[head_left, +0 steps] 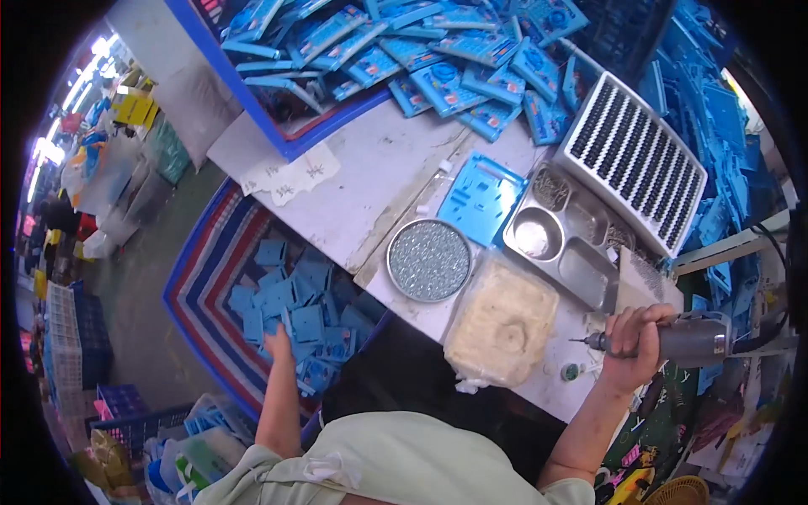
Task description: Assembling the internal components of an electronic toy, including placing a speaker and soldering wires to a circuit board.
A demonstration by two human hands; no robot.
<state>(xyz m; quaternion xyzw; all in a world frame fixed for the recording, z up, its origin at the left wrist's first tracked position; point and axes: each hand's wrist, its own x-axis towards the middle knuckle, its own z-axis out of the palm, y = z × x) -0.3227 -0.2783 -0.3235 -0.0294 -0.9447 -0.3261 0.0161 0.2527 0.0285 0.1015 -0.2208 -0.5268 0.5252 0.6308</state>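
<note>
The left hand [276, 343] reaches with released fingers onto the blue plates [295, 316] in the striped bag beside the bench [370, 181]. The right hand [631, 341] is grasping the electric screwdriver [673, 339]; picking one plate seems the step.

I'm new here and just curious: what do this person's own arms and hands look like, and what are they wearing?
Both forearms are bare, with no gloves, watch or rings visible on the left hand or the right hand. The person wears a pale green short-sleeved top, its sleeves ending near the elbows. The fingers are uncovered.
</note>
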